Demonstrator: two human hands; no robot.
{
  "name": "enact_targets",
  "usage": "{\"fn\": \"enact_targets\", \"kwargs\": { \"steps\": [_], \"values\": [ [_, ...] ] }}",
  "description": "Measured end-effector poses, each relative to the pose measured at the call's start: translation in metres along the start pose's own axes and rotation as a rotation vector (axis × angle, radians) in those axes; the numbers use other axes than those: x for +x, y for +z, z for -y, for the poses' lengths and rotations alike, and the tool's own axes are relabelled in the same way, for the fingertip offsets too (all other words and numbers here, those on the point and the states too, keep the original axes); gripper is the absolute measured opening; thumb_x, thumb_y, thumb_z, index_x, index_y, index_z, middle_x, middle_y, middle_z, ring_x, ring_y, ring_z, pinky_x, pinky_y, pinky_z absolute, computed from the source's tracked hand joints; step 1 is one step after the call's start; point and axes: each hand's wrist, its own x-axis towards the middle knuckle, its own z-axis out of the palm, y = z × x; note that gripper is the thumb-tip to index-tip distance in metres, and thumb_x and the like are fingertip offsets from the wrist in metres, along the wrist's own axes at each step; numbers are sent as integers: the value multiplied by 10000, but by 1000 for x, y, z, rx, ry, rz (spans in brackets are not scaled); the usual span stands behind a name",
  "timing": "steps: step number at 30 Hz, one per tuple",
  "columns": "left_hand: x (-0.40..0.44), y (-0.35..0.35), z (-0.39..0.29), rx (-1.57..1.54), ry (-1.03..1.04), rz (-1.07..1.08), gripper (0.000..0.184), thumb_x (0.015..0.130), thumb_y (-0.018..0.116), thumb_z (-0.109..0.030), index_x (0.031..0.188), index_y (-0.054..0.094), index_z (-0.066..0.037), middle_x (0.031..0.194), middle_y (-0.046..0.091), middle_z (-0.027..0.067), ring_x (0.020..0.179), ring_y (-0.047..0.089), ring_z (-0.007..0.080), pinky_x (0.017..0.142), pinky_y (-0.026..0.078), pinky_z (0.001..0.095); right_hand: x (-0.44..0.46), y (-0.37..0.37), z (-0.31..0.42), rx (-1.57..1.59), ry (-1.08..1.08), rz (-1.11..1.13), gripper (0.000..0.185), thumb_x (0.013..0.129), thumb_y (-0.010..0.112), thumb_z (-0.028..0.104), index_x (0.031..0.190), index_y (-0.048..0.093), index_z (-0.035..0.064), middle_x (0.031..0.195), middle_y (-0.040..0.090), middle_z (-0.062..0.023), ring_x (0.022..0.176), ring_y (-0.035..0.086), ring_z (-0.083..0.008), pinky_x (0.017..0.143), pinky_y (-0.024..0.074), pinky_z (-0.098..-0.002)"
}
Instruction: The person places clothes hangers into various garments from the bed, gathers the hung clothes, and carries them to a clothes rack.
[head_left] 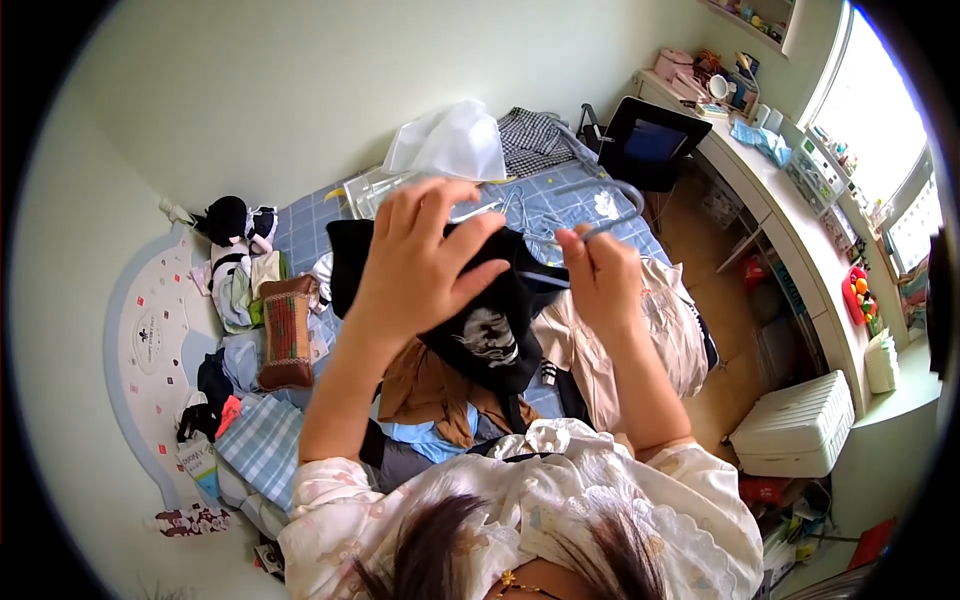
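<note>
A black garment with a white print [490, 338] hangs in front of me, above the bed. My right hand [602, 275] is closed around a grey-blue clothes hanger [639, 205], whose curved end rises above my fist. Part of the hanger shows at the garment's upper right edge. My left hand [425, 255] is raised over the garment's left part with its fingers spread. Whether its palm touches the cloth cannot be seen. Below the garment lie a brown cloth [425, 385] and a beige garment [655, 340].
The bed [325, 210] holds several clothes piles, a brown woven-front bag [287, 335], a clear tray [370, 190] and a white plastic bag [450, 140]. At right stand a black chair [655, 140], a long cluttered desk [780, 215] and a white ribbed case [795, 425].
</note>
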Motion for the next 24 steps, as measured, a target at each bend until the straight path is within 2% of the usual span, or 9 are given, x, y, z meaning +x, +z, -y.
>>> {"fn": "enact_targets", "kwargs": {
  "steps": [3,5,7,8,12,15,16,20,24],
  "values": [
    [5,12,27,21,7,126,149,793,648,-186,880,575,-90,821,595,67,808,598,269,685,484,367,29,-5,2,-53,-125,-61,376,827,674,113,586,404,11,531,426,-114,473,445,-286,449,344,-371],
    [15,11,35,120,0,81,142,808,643,-178,853,554,-77,785,604,63,714,608,257,569,483,353,51,-6,3,-150,-323,-254,177,759,712,78,793,548,23,764,559,-120,705,529,-294,629,419,-360],
    [23,9,41,145,-67,73,131,820,637,-169,862,555,-76,781,608,65,699,607,266,553,480,355,55,-11,7,-180,-460,-452,352,727,713,32,1053,580,39,991,599,-119,860,545,-308,775,436,-368],
    [25,7,43,147,-98,62,126,824,634,-164,869,556,-76,779,611,66,696,607,270,554,481,357,46,-10,4,-57,-493,-470,305,728,700,7,1011,587,14,963,603,-125,865,560,-292,771,443,-369],
    [32,1,47,230,-116,-11,127,857,604,-205,847,547,-92,733,599,35,674,619,229,528,488,338,-13,31,1,117,-248,74,396,762,684,90,1121,542,1,965,603,-156,889,573,-317,832,445,-385],
    [28,-10,54,248,-127,-51,126,846,626,-185,852,547,-87,763,617,40,686,626,235,544,493,337,-29,51,-31,-207,-173,164,438,808,652,201,1169,509,-3,979,607,-151,893,580,-314,904,406,-392],
    [25,-14,57,249,-120,-58,124,839,636,-174,862,551,-86,785,627,45,702,631,240,556,497,335,-31,50,-43,-306,-212,241,405,824,632,280,1109,547,6,919,619,-114,896,590,-270,983,348,-399],
    [-2,-39,83,277,-208,-103,105,830,636,-121,896,575,-68,814,627,86,714,612,294,593,493,360,-23,15,-65,-325,-391,260,198,777,681,280,840,627,101,793,625,-7,898,592,-172,1039,261,-517],
    [-41,-66,99,189,-239,-43,101,826,624,-66,905,566,-40,798,607,118,700,597,317,591,478,357,3,-29,-79,-311,-507,216,136,737,714,159,821,621,108,793,624,-13,837,601,-176,1026,284,-496]
  ]
}}
